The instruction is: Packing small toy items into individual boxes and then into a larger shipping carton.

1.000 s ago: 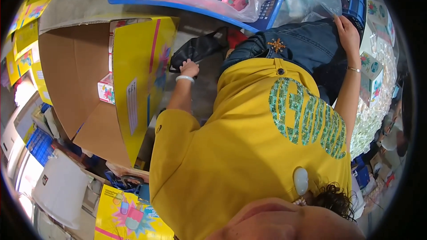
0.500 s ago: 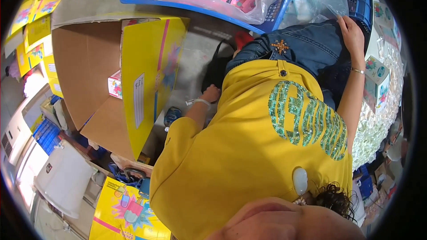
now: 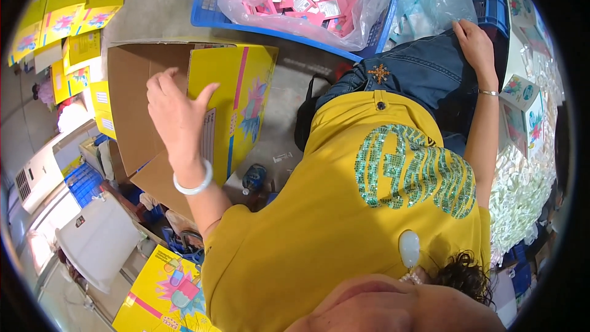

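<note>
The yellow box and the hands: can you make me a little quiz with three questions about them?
1. True or false: the left hand is raised in front of the yellow cardboard box.
2. What does the right hand rest on? A) blue denim on the lap B) a white machine C) the floor
3. Fill in: the blue crate holds a clear bag of ____ packets.

Key: 1 true. 2 A, the denim. 3 pink, inside the bag.
</note>
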Motion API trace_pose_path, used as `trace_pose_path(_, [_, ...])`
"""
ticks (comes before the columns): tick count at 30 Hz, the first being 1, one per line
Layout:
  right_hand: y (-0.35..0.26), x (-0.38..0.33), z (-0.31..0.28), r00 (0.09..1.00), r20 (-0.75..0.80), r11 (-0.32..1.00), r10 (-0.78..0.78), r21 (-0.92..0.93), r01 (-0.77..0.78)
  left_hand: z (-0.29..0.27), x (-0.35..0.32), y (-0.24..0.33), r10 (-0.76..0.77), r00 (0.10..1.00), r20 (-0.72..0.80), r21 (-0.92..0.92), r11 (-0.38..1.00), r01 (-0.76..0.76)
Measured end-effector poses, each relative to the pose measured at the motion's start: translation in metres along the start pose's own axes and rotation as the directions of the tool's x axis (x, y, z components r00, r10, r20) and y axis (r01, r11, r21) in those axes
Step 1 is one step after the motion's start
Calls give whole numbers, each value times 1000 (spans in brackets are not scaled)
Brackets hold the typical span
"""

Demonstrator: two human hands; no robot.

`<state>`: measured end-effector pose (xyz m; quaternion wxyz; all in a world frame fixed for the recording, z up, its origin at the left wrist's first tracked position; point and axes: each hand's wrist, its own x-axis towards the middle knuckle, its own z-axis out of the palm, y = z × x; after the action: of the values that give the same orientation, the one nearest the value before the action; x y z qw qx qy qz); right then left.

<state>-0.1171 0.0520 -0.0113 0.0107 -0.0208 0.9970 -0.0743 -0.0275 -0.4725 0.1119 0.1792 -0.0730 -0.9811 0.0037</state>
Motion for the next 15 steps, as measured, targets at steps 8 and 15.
trace_pose_path(8, [-5, 4, 12, 984, -89, 984, -153, 75, 160, 29, -55, -47, -156, 888, 432, 28, 987, 160])
trace_pose_path(15, [8, -6, 7, 989, -74, 988, -132, 67, 137, 26, -59, 18, -69, 891, 449, 3, 997, 75])
